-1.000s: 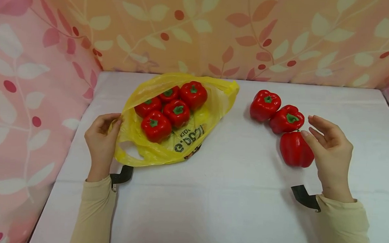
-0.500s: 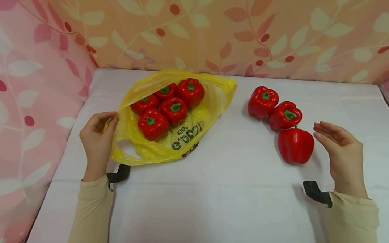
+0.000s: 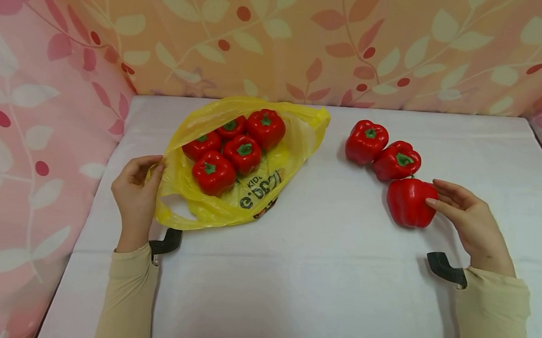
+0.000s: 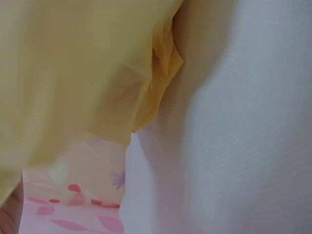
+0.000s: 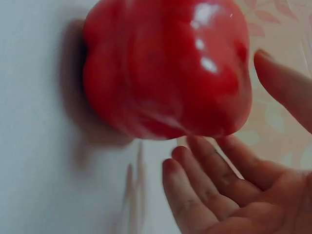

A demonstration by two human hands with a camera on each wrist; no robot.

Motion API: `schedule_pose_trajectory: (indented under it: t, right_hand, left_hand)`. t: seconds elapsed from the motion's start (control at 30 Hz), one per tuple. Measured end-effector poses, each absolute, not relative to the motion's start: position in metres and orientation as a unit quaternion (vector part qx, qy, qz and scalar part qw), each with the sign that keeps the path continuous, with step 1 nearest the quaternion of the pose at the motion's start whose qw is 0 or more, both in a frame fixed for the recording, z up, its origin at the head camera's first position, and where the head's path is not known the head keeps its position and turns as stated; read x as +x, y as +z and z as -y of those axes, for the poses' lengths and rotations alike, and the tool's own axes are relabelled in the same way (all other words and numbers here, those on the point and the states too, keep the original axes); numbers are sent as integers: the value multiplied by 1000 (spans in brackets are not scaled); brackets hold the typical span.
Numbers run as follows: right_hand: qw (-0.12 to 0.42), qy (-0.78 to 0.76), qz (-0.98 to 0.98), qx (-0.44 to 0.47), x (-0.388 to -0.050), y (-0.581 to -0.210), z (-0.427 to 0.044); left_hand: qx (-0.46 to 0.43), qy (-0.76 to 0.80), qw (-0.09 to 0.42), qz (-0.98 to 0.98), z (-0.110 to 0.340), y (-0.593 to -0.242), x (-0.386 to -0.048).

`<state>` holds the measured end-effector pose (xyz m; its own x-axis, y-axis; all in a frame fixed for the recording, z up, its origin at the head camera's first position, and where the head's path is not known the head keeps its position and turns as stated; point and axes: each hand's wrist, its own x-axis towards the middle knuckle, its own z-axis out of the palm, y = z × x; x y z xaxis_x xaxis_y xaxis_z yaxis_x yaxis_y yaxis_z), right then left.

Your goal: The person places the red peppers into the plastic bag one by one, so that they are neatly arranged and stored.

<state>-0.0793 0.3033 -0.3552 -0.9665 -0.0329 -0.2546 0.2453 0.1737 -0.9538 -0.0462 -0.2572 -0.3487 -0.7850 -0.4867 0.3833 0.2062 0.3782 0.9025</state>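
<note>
My left hand (image 3: 138,198) pinches the left rim of a yellow plastic bag (image 3: 294,150), which lies mouth toward me with dark lettering inside. Several red bell peppers (image 3: 214,173) with green stems sit in it. Yellow film of the bag (image 4: 73,73) fills much of the left wrist view, where only a bit of that hand shows. At the right, my right hand (image 3: 473,223) is at the nearest loose bell pepper (image 3: 410,203). In the right wrist view its straight fingers (image 5: 209,180) reach beneath this pepper (image 5: 165,68), and the thumb stands slightly off its side.
Two more red bell peppers, one at the back (image 3: 366,142) and one in the middle (image 3: 397,162), sit in a line with the nearest one. A white cloth (image 3: 303,271) covers the table. Patterned curtains (image 3: 276,48) stand along the back and left.
My right hand first drew back to the right from the nearest pepper, then came in again with its thumb over the pepper's right side. My left hand keeps its pinch on the bag.
</note>
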Motion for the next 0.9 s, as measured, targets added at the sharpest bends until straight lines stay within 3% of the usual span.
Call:
schedule_pose_trajectory:
  t: [0.2,0.4,0.7,0.9]
  right_hand:
    - [188,-472,-860,50,-82,-360,-307]
    - [210,-458,-862,49,-82,-360,-307]
    - [191,-461,-866,42,-78,-360,-305]
    - [139,-471,-870,38,-69,-358,-295]
  left_hand:
    - [88,-553,316,766,257,-350,-47]
    - [87,-551,317,767,257,-349,-47]
    - [90,-547,316,770,257,-349,-46]
    - [91,-547,315,770,257,-349,-46]
